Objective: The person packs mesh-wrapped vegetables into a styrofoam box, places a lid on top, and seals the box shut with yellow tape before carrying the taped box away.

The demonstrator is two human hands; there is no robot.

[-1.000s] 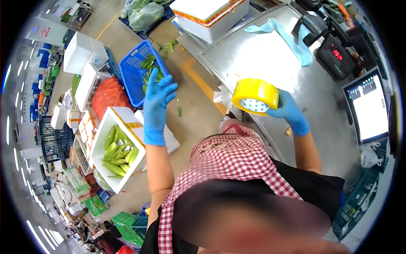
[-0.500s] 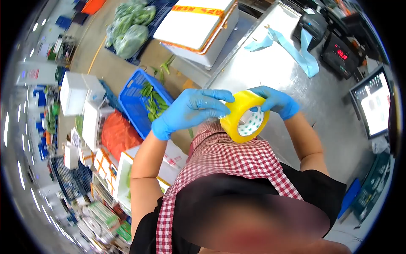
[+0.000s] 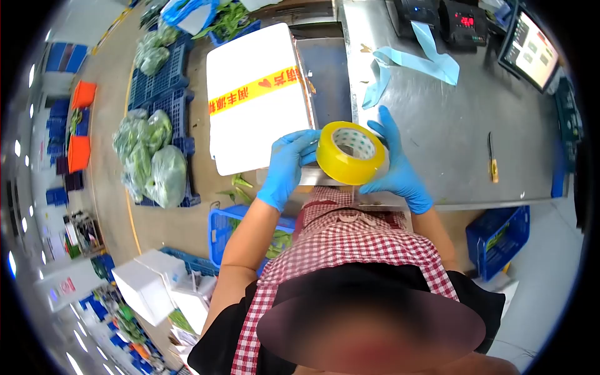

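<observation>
A roll of yellow packing tape (image 3: 340, 167) is in front of my apron, its white printed core turned up towards me. My left hand (image 3: 287, 164), in a blue glove, grips the left edge of the roll with the fingertips. On the other side, my right hand (image 3: 403, 172), also gloved in blue, is spread open around the roll's right side. Its index finger points up and away, and its thumb is close to the lower right edge; whether it touches is unclear. Just beyond the roll is a white foam box (image 3: 256, 131) with yellow-orange printed tape across its lid.
To the right is a steel table (image 3: 462, 137) bearing a light-blue strip (image 3: 425, 62), a knife (image 3: 491, 156), a red-digit display (image 3: 465, 22) and a monitor (image 3: 531, 50). Blue crates (image 3: 219, 234) with greens stand below; bagged vegetables (image 3: 150, 156) lie on blue pallets at left.
The view has swung, bringing the foam box and table in front of me. My right hand has loosened from the roll and spread its fingers. The roll now lies flatter, its core facing up.
</observation>
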